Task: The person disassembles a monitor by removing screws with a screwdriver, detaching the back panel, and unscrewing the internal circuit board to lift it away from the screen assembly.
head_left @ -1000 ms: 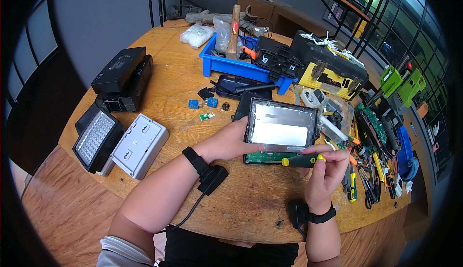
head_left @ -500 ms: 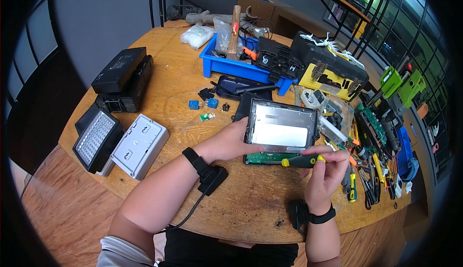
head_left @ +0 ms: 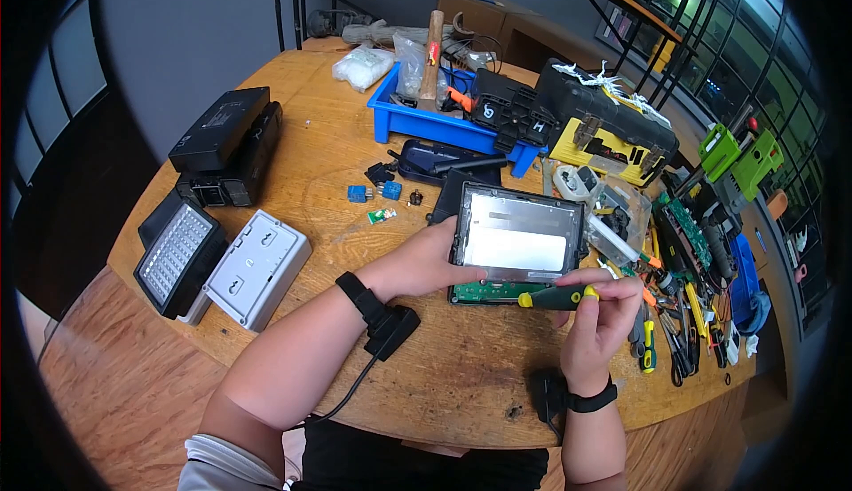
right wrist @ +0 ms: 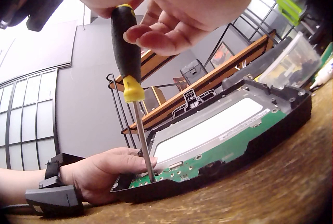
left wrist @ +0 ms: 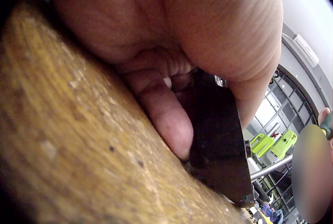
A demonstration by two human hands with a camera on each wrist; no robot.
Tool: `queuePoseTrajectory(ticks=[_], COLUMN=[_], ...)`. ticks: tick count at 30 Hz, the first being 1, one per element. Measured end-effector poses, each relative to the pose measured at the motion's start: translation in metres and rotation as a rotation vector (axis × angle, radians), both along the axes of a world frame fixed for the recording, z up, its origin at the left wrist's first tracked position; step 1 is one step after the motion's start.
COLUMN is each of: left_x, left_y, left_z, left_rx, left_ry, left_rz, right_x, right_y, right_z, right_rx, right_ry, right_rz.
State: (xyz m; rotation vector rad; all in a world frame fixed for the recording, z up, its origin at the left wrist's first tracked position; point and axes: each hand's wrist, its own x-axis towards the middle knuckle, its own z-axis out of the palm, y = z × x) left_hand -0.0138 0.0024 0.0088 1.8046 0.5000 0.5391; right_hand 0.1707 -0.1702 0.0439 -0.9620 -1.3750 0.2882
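An opened black electronic device [head_left: 577,225] with a metal plate and a strip of green circuit board [right wrist: 223,154] lies on the wooden table. My left hand [head_left: 417,260] grips its left side, thumb over the near corner and fingers curled at the black edge in the left wrist view. With my right hand [head_left: 596,318] I hold a screwdriver [head_left: 559,297] by the end of its dark green and yellow handle. Its shaft [right wrist: 143,138] stands steeply in the right wrist view, with the tip down at the board's corner, close beside my left thumb.
A blue bin [head_left: 426,130] with a hammer [head_left: 431,52] stands behind the device, beside a black and yellow toolbox [head_left: 612,145]. Loose tools crowd the right side. On the left are a white case [head_left: 257,269], an LED lamp [head_left: 177,251] and black boxes [head_left: 213,132]. Small blue components [head_left: 358,192] lie mid-table.
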Motion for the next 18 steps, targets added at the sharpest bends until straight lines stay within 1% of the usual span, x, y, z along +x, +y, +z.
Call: queuePoseTrajectory(ticks=[18], left_x=[0.0001], left_y=[0.0013], left_z=[-0.0031], left_rx=[0.025], left_ry=[-0.001], left_rz=[0.007], right_x=[-0.0005], right_y=[-0.0003], right_z=[0.0011], right_rx=[-0.003], right_ry=[0.002], right_rz=[-0.004])
